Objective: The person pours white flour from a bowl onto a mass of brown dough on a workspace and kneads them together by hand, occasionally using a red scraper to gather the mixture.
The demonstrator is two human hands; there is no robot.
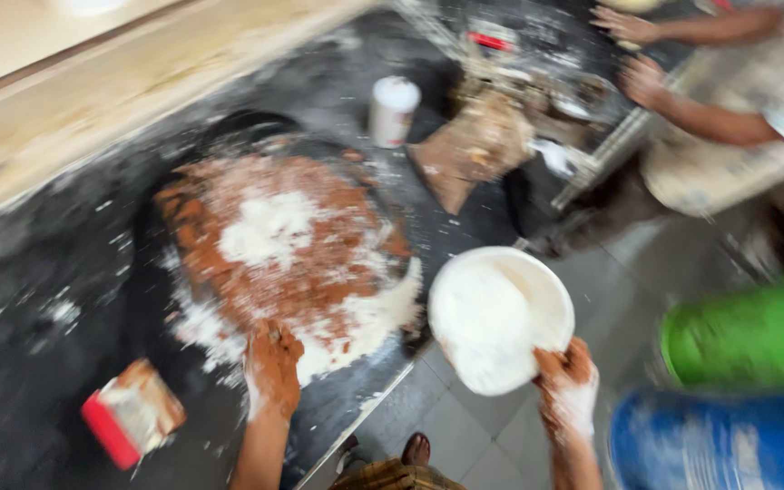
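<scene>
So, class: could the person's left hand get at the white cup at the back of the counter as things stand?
Probably yes. The left hand is free, resting at the near edge of the dough; the white cup stands uncovered beyond it, so the arm would have to stretch across the floury mass.

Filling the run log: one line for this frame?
left hand: on brown dough edge, floured | right hand: grips white bowl rim, off counter | second person's hands: far end | view: blurred

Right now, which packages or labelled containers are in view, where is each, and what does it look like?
Box: on the dark counter, left of the left hand; small, flat, red edge, pale floury face.
Canister: behind the dough; upright white cylinder.
Bag: right of the canister; crumpled, brown.
No signs or screens; the picture is blurred.
</scene>
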